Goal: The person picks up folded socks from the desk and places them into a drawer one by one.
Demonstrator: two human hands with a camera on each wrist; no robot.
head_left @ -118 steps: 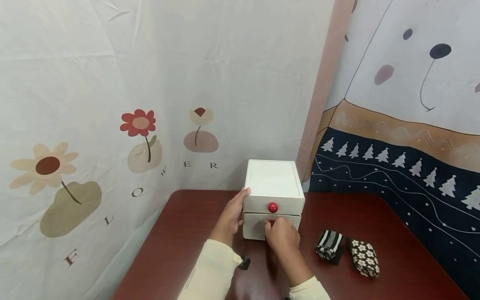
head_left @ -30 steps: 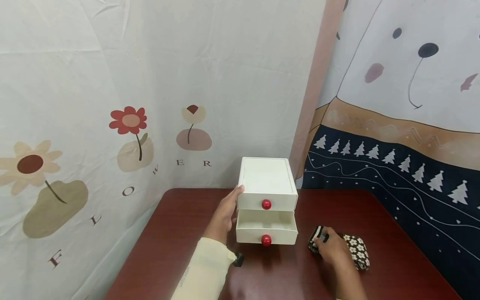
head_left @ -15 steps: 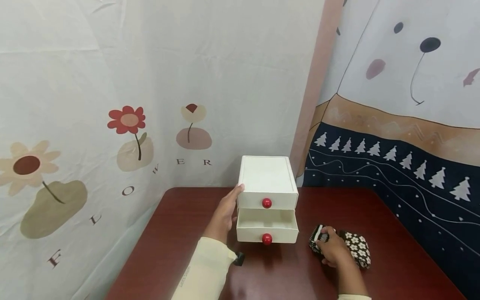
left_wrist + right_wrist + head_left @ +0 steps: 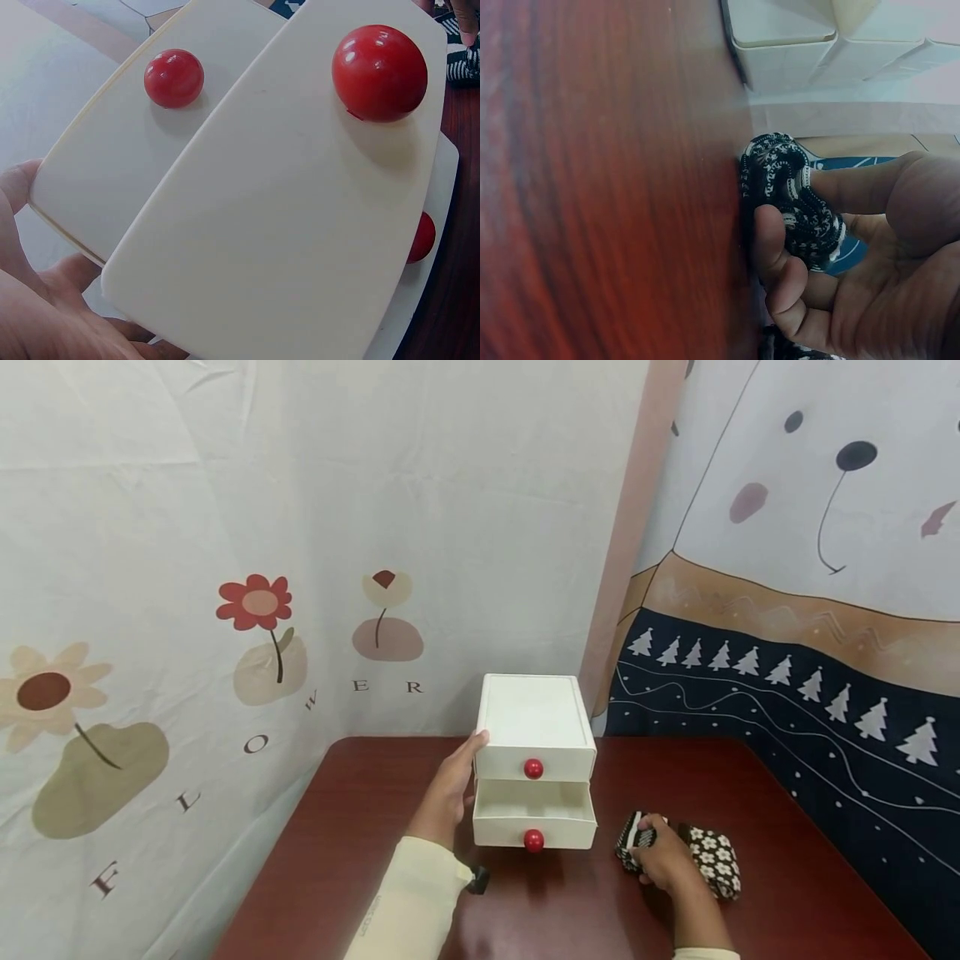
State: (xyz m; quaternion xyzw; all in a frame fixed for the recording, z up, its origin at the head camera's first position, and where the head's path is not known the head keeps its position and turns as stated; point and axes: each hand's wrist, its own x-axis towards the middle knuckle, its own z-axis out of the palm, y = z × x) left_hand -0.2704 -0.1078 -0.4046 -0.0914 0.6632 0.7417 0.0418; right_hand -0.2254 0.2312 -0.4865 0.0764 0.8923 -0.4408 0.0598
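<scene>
A small white two-drawer box (image 4: 534,714) with red knobs stands on the table, its lower drawer (image 4: 534,831) pulled out and its upper drawer shut. My left hand (image 4: 450,785) rests against the box's left side, fingertips near the top front corner; in the left wrist view its fingers pass partly behind the drawer fronts. To the right, my right hand (image 4: 667,858) pinches a rolled black-and-white patterned pair of socks (image 4: 784,195) between thumb and fingers, low on the tabletop. Just beyond that hand lies a second roll, dark with white flowers (image 4: 716,860), which looks like socks too.
The dark red wooden table (image 4: 375,802) meets a pale cloth wall (image 4: 450,527) with printed flowers at the back and left. On the right hangs a printed cloth (image 4: 780,727) with a bear and trees.
The lower drawer has come out since the earliest frame. My right hand has left its knob and moved right to the patterned socks, gripping them. Over the last second little differs.
</scene>
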